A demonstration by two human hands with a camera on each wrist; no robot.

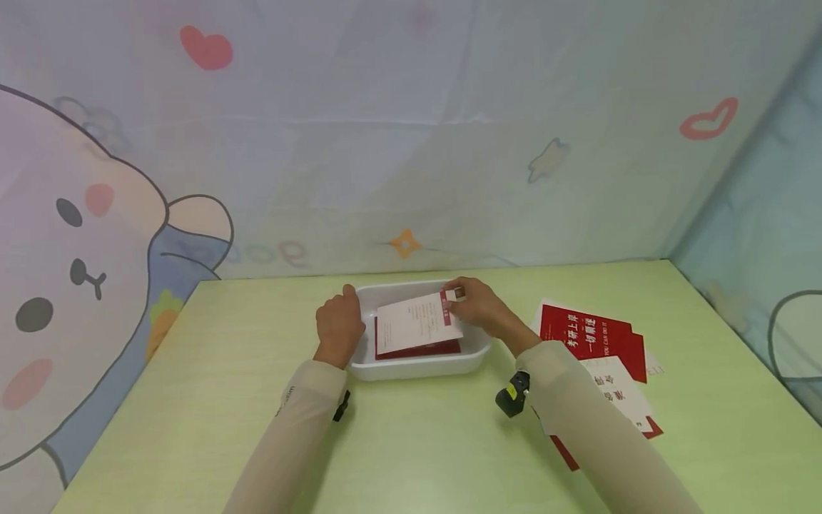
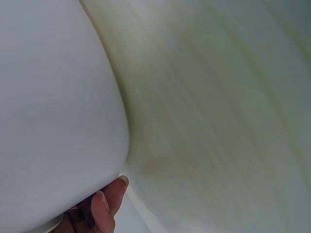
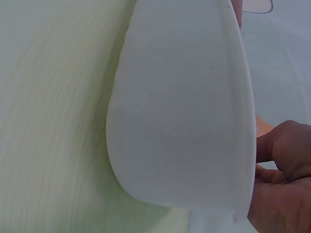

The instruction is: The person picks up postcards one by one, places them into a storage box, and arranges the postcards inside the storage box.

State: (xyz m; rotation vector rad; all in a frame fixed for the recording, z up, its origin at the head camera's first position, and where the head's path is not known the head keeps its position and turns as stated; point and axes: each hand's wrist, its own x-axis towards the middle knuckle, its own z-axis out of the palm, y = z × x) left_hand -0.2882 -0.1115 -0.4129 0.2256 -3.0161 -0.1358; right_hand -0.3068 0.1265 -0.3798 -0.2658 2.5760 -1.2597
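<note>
The left hand curls its fingers on the left end of the white plastic tray, likely to stop it sliding, while the right hand pinches the right end of a white printed card, so it slants over a dark red card inside the tray. The tray's raised rim goes all around both cards, so the right hand reaches in over it. More red cards lie to the right, partly hidden by the right sleeve, and the green table gives wide room on the left
</note>
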